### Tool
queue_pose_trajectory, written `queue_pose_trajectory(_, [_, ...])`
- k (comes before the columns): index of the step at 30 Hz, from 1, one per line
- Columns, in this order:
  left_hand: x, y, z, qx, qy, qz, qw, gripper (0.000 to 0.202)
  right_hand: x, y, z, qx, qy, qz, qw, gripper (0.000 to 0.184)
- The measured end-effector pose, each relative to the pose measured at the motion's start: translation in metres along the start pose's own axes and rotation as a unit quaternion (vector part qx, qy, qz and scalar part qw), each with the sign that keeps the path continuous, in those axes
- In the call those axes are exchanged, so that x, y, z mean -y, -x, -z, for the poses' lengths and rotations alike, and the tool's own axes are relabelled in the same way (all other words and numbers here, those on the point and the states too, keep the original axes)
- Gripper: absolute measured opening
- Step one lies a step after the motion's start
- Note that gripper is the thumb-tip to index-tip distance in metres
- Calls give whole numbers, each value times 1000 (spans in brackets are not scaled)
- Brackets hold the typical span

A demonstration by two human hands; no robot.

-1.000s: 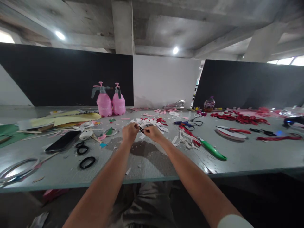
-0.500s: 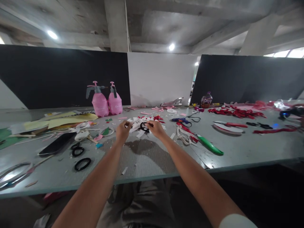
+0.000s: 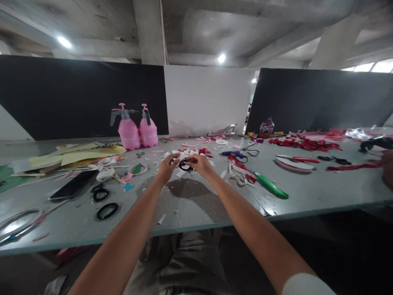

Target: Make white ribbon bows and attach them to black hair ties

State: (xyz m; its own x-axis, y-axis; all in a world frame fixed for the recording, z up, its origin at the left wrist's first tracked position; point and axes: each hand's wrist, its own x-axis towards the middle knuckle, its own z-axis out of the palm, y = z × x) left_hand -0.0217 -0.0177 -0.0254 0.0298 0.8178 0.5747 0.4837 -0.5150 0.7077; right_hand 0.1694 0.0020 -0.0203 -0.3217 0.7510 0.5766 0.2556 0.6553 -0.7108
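My right hand pinches a small black ring between thumb and fingers, holding it just above the table. Close by on the ring's left side is my left hand, its fingertips pressed together; what they hold, if anything, is too small to make out. Behind and under the ring lies a pile of white strips mixed with red pieces. Two more black rings lie on the table to the left, near a dark phone.
Pink spray bottles stand at the back left. To the right are a blue glue gun, a green-handled tool, a ribbon spool, black scissors and red ribbon scraps. Another person's hand shows at the right edge.
My left hand has moved right, up to the black ring. My right hand keeps hold of the ring. At the far right, another person's hand has come into view.
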Motion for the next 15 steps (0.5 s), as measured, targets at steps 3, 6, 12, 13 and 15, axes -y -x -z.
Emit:
queue_pose_trajectory(3, [-4,1,-5,72,7,13,997,36,2,0,0,9,19,15,1000,25])
queue_pose_trajectory(6, [-3,2,-10,79,20,34,996,34,3,-1,0,9,39,44,998,23])
queue_pose_trajectory(12, [3,0,-13,42,70,33,996,31,0,-3,-1,22,45,23,998,23])
queue_pose_trajectory(13, [3,0,-13,42,68,34,996,31,0,-3,-2,17,41,17,999,23])
queue_pose_trajectory(15, [5,0,-12,46,62,38,996,33,-2,-3,-2,11,33,12,999,23])
